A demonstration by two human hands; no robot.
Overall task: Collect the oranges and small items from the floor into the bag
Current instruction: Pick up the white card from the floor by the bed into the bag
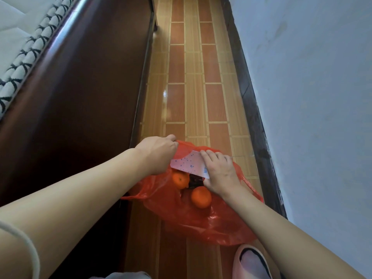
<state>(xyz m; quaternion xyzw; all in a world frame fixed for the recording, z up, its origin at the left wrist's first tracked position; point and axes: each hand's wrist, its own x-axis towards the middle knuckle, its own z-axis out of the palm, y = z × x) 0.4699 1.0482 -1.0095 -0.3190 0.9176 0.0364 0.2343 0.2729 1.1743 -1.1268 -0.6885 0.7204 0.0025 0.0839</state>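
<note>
My left hand point(159, 153) pinches the far rim of the red plastic bag point(221, 224), fingers curled round the film to hold the mouth open. My right hand point(219, 172) grips a flat white packet point(188, 165) with blue specks, thumb under its near edge and fingers lying over the right end. The packet sits just off my right fingertips, over the bag's mouth, its long axis running from my left fingers toward my right palm, the far-left end tipped slightly up. I judge it light and thin, likely to flex, so holding it by one short end suits it. Below my fingers, inside the bag, lie two oranges point(201, 197) and something dark point(195, 182). The bag is soft and slippery; its rim would sag if I let go.
</note>
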